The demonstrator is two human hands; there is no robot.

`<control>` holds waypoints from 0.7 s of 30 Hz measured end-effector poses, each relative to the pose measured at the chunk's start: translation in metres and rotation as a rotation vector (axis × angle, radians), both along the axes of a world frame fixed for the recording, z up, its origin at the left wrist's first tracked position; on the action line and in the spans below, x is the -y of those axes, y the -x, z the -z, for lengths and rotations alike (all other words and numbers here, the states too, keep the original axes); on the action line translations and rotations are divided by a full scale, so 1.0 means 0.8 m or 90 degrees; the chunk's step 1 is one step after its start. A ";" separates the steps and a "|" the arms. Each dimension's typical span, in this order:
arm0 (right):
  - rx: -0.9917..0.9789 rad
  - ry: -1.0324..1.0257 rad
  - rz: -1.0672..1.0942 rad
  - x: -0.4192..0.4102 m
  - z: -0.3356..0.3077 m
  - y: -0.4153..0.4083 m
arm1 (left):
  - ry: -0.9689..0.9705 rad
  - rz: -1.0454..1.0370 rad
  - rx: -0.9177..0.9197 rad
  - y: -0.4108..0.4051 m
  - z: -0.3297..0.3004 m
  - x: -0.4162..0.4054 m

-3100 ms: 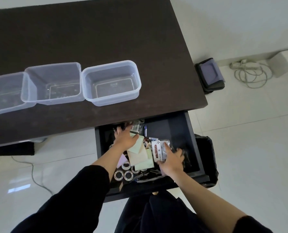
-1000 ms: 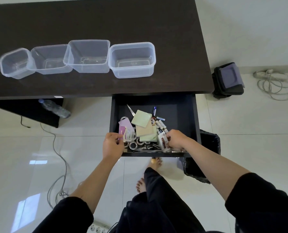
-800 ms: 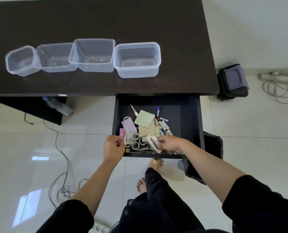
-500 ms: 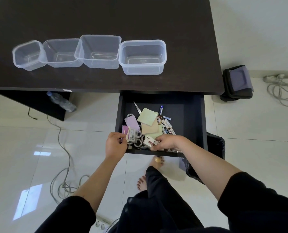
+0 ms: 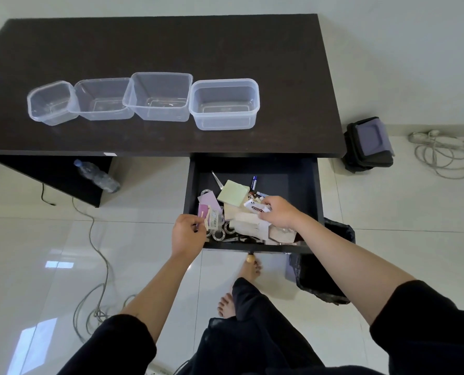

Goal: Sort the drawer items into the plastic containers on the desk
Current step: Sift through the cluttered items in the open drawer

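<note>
Both hands are lifting finds from the drawer [image 5: 313, 201]: the right hand [image 5: 279, 213] is now raising a white packet [image 5: 255, 207] in its grip, the left hand [image 5: 188, 234] is pinching a labelled tape roll [image 5: 212, 219], and all four containers [image 5: 224, 104] on the tabletop [image 5: 279, 63] are sitting unfilled.

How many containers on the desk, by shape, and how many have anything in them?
Squarish clear containers: 3
Rectangular clear container: 1
Total: 4, none with anything in it.
Both hands are in the drawer, each holding a small item.
</note>
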State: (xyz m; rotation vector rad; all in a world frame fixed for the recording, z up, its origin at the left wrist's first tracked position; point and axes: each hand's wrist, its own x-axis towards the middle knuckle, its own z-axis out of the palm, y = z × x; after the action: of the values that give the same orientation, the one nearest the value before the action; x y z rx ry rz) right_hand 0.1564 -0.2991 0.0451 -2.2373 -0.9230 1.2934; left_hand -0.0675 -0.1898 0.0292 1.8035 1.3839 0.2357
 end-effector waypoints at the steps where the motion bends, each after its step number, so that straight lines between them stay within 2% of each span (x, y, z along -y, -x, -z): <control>1: 0.002 -0.020 0.019 0.003 -0.008 -0.004 | -0.005 0.002 0.005 -0.002 -0.004 0.001; 8: 0.093 -0.117 0.073 0.035 -0.062 -0.029 | -0.057 0.040 0.048 -0.018 -0.037 0.036; 13: 0.155 -0.140 0.110 0.072 -0.078 -0.046 | -0.031 0.032 0.068 -0.036 -0.055 0.089; 21: 0.140 -0.183 0.178 0.166 -0.092 -0.090 | -0.018 0.072 0.094 -0.103 -0.071 0.188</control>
State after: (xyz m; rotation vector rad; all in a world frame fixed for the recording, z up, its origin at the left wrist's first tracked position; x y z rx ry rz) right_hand 0.2284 -0.4322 0.1186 -2.2095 -0.7763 0.7534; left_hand 0.0151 -0.3401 0.0859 1.8422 1.1780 0.3239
